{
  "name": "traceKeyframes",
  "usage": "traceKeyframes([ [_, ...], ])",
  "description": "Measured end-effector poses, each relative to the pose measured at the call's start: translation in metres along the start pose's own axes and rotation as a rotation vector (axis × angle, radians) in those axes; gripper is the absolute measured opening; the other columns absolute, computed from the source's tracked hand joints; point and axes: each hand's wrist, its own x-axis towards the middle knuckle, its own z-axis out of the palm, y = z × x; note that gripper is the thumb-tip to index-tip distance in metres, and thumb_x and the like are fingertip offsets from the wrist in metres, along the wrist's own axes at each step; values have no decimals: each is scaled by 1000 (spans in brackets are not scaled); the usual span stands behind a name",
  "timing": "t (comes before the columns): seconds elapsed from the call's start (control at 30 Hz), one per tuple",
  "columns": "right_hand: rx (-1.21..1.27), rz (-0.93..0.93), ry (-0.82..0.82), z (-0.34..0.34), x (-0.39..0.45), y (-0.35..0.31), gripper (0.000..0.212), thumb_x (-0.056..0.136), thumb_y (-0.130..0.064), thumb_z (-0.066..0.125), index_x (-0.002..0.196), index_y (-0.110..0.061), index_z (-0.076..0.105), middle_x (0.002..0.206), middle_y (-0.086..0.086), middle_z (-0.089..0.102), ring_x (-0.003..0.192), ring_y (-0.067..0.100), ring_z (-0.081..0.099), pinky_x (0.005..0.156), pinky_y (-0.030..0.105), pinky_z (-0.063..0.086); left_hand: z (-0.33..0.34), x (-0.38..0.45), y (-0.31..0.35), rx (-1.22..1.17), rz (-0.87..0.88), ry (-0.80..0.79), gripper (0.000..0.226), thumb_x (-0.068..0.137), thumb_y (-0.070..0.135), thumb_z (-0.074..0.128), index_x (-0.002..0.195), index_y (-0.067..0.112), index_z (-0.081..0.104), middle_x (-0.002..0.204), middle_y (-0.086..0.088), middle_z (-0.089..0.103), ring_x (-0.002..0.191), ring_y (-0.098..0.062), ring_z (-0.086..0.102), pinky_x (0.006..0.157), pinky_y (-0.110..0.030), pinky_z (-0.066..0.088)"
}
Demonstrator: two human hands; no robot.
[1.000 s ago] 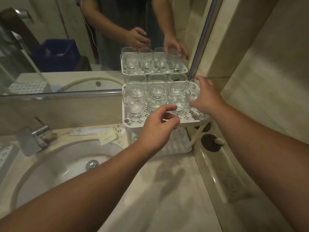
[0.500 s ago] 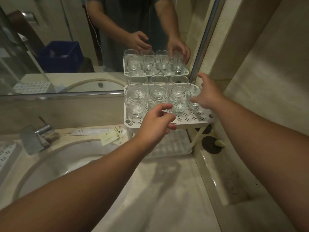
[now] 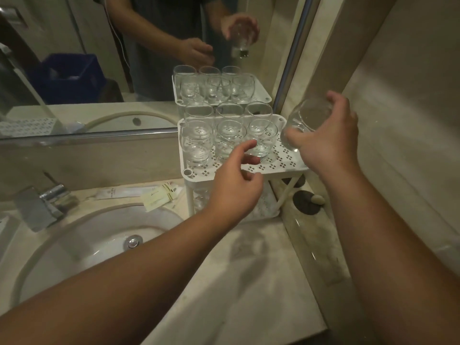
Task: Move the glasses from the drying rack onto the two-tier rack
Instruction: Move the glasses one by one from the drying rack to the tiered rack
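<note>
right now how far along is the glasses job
Done: six glasses stand on the top tier of the two-tier rack. In hand: the right hand holds one tilted glass beside the rack; the left hand hovers empty. Left: setting that glass down; the drying rack is not clearly visible.

A dim bathroom: a beige marble counter point(image 3: 244, 290) holds a white round sink point(image 3: 82, 247) with a chrome tap point(image 3: 42, 205). A wall mirror point(image 3: 74, 58) reflects what may be a blue bin point(image 3: 67, 75).
</note>
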Motion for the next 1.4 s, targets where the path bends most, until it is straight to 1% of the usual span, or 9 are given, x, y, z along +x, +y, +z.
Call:
traceKeyframes([
  [0.2,74,-37,-88,-15,-87,7,79,63,-37,86,131,-31,48,126,-2,47,104,12,54,84,20,44,-3,-40,-32,224,242,-69,69,87,10,58,141,45,36,121,17,54,84,-9,62,65,-23,53],
  [0.33,70,2,-168,1,-128,20,81,60,-32,88,130,-29,49,124,-3,46,104,13,53,91,28,46,-10,-60,-60,255,208,-155,67,86,6,58,142,38,41,118,14,53,87,-11,61,71,-30,54],
  [0.5,126,99,-239,34,-159,35,83,60,-32,89,133,-31,47,126,-5,44,109,5,48,92,21,42,-27,-82,-90,375,128,-154,69,82,10,56,144,34,39,128,12,47,115,-2,49,92,-24,48],
  [0.73,144,169,-388,94,-176,51,83,65,-30,89,135,-28,46,128,-7,36,113,12,50,90,19,40,-44,-82,-122,459,-76,-147,62,84,19,51,145,23,46,112,9,54,101,-4,54,86,-31,52],
  [0.93,121,170,-471,143,-155,65,88,63,-28,91,139,-24,45,124,-2,33,105,13,49,74,1,31,-41,-58,-139,280,-388,-106,62,88,11,52,147,28,45,123,19,61,91,7,63,72,-5,45],
  [1.03,63,153,-489,164,-145,74,79,72,-21,85,141,-20,46,128,10,41,114,22,52,79,8,29,-33,-47,-142,109,-552,-82,68,85,7,53,149,28,40,130,14,59,82,6,66,71,-17,54],
  [1.13,37,146,-525,181,-137,84,75,75,-19,81,141,-23,45,132,10,41,117,22,50,84,13,32,-24,-37,-145,0,-656,-60,71,86,9,58,151,28,36,136,11,59,108,-9,64,94,-39,55],
  [1.27,-47,134,-572,200,-126,95,70,77,-20,79,138,-19,45,135,12,40,125,26,44,86,20,35,-17,-24,-150,-105,-746,-44,73,89,-1,56,152,28,32,135,8,58,83,-13,64,77,-38,54],
  [1.4,-109,145,-610,215,-121,106,71,79,-23,76,140,-14,42,140,13,37,135,28,33,94,24,31,-15,-14,-157,-163,-801,-61,77,89,-6,53,154,27,27,142,7,53,87,-18,63,72,-36,46],
])
